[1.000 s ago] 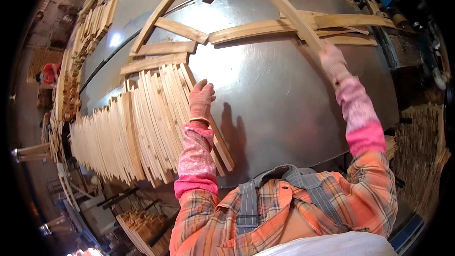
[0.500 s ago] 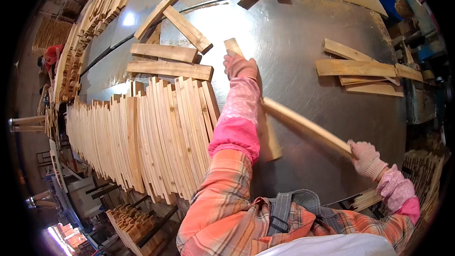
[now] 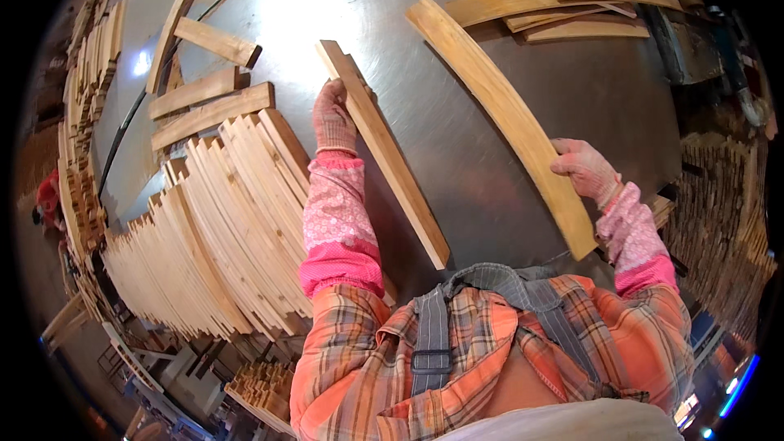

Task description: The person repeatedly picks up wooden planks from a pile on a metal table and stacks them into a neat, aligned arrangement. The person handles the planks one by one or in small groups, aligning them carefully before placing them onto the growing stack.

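Both of my hands wear pale gloves. My left hand (image 3: pixel 335 118) is closed around the edge of a long wooden strip (image 3: pixel 392 163), which slants from upper left toward my body over the metal table. Part of another wooden strip (image 3: pixel 362 73) shows just behind it. To the right, my right hand (image 3: pixel 586 170) grips the lower right edge of a slightly curved wooden board (image 3: pixel 498 110), thumb on its broad face. The board's far end points up and left, and a gap separates it from the left strip.
A tight row of wooden strips (image 3: pixel 212 237) stands along the table's left side. Several loose pieces (image 3: pixel 212 110) lie beyond it. More boards (image 3: pixel 563 4) are piled at the far right of the metal table (image 3: pixel 465 220). Stacked wood (image 3: pixel 719 204) stands off its right edge.
My view has turned to the right. The right hand's board has swung from edge-on to showing its broad face. My left hand has drawn nearer, its strip now tilted up.
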